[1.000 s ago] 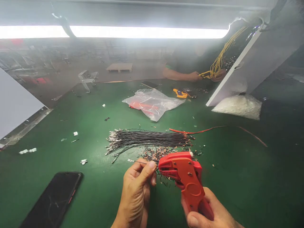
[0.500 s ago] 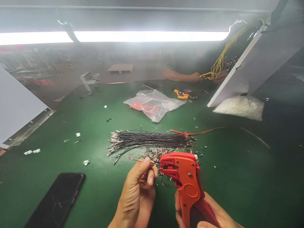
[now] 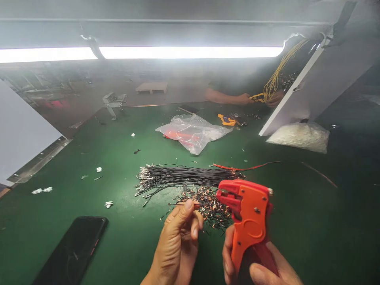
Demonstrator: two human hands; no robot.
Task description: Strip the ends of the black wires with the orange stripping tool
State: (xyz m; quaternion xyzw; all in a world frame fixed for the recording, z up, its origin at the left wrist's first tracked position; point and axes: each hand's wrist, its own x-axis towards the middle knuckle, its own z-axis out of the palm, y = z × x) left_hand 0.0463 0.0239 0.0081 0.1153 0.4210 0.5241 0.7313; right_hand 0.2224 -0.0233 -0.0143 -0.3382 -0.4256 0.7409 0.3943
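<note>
My right hand (image 3: 255,265) grips the handles of an orange-red wire stripper (image 3: 247,215), held upright with its jaws facing left. My left hand (image 3: 179,241) is closed in a pinch on a thin short wire piece (image 3: 181,204), a little left of the stripper's jaws and apart from them. Just beyond both hands lies a pile of cut copper-tipped wire bits (image 3: 208,202) on the green table (image 3: 118,237). Behind it rests a bundle of thin black wires (image 3: 184,176) laid left to right.
A black phone (image 3: 71,253) lies at the lower left. A clear plastic bag (image 3: 191,130), a red wire (image 3: 267,164) and a white bag of parts (image 3: 298,136) sit farther back. Across the table another person's hands (image 3: 246,98) hold yellow wires. White boards stand at both sides.
The stripper has pulled away to the right and risen, leaving a gap from my left hand's pinched wire. The pile of cut bits now shows between the hands.
</note>
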